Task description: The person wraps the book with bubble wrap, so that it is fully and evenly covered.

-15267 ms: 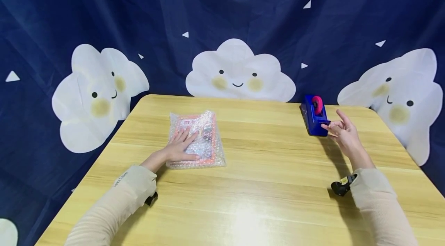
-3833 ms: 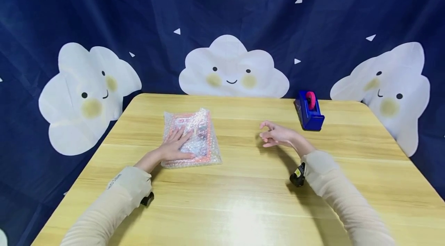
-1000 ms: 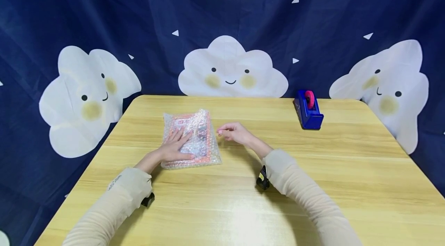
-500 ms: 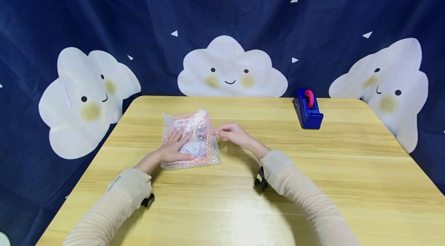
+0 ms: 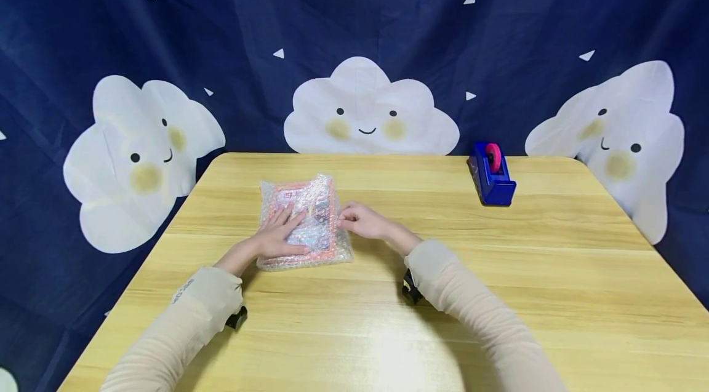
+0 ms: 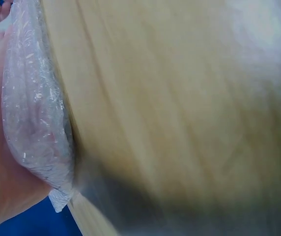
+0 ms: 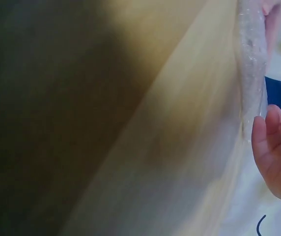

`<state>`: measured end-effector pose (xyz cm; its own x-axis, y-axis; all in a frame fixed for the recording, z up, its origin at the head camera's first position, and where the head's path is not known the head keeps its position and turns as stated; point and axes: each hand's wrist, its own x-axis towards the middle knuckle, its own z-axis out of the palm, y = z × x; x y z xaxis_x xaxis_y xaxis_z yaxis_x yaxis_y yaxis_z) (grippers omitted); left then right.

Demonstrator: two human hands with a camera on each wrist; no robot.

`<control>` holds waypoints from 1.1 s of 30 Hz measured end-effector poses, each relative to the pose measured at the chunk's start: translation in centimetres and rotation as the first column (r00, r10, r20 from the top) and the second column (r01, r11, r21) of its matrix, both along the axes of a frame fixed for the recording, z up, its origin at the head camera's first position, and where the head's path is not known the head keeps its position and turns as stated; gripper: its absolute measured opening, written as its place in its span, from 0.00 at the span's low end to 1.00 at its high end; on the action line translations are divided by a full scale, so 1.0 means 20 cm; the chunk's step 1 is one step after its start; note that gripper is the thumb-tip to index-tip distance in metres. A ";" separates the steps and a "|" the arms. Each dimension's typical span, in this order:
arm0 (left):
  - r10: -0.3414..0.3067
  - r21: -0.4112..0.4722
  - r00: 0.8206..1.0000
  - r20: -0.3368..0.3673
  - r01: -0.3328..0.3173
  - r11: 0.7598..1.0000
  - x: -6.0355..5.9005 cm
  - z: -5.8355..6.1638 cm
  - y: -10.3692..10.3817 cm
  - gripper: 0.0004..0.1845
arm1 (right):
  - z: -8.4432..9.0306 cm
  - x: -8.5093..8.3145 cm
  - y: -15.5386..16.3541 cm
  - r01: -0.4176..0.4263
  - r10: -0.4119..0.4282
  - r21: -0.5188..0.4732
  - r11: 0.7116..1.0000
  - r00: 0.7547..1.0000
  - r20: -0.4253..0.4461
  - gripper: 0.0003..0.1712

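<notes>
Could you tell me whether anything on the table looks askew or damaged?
Nothing stands out. The bubble-wrapped parcel lies flat under the left hand, the right hand touches its edge, and the tape dispenser stands upright.

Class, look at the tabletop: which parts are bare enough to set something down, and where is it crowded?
Bare wood lies between the right hand and the tape dispenser, along the near edge of the table in front of both sleeves, and at the far right. It is crowded at the bubble-wrapped packet, where the left hand rests on it.
</notes>
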<state>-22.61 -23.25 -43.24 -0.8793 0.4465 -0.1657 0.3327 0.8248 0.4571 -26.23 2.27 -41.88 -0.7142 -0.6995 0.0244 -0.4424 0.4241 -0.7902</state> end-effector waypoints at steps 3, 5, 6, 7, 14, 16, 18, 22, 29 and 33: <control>-0.008 -0.005 1.000 0.000 0.008 1.000 0.00 0.01 0.00 0.50 | -0.01 -0.01 -0.01 -0.006 0.006 0.021 1.000 1.000 -0.006 0.13; -0.014 -0.009 1.000 -0.002 0.014 1.000 -0.01 0.01 0.01 0.50 | -0.01 -0.01 -0.01 -0.006 0.005 0.026 1.000 1.000 0.019 0.12; -0.017 -0.010 1.000 -0.004 0.017 1.000 -0.01 0.01 0.01 0.50 | 0.00 -0.01 -0.01 -0.005 0.004 0.022 1.000 0.999 0.038 0.11; -0.018 -0.012 1.000 -0.006 0.018 1.000 -0.01 0.02 0.01 0.50 | 0.00 -0.01 -0.01 -0.005 0.004 0.020 1.000 0.998 0.058 0.11; -0.025 -0.038 1.000 0.001 0.025 0.999 -0.01 0.05 0.02 0.50 | 0.00 -0.02 -0.02 -0.017 0.016 0.013 1.000 0.995 0.100 0.10; -0.028 -0.034 1.000 0.010 0.028 0.999 -0.02 0.06 0.03 0.50 | 0.00 -0.02 -0.02 -0.046 0.044 0.023 0.999 0.996 0.083 0.10; -0.020 -0.024 0.999 0.031 0.020 0.999 -0.02 0.08 0.04 0.50 | -0.01 -0.02 -0.02 -0.091 0.088 0.042 0.995 0.994 0.064 0.10; 0.026 -0.008 0.995 0.098 -0.026 1.000 -0.03 0.09 0.07 0.53 | -0.01 -0.03 -0.03 -0.173 0.170 0.068 0.983 0.985 0.043 0.11; 0.096 0.050 0.987 0.130 -0.104 0.993 -0.02 0.07 0.11 0.55 | -0.02 -0.04 -0.06 -0.194 0.189 0.112 0.974 0.980 0.058 0.12; 0.122 0.120 0.982 0.147 -0.140 0.983 -0.01 0.05 0.11 0.53 | -0.01 -0.04 -0.07 -0.181 0.174 0.137 0.974 0.983 0.058 0.11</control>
<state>-22.89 -21.00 -42.32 -0.9041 0.3547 -0.2385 0.1519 0.7882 0.5964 -26.95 0.96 -42.05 -0.5765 -0.8092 -0.1129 -0.4860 0.4507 -0.7488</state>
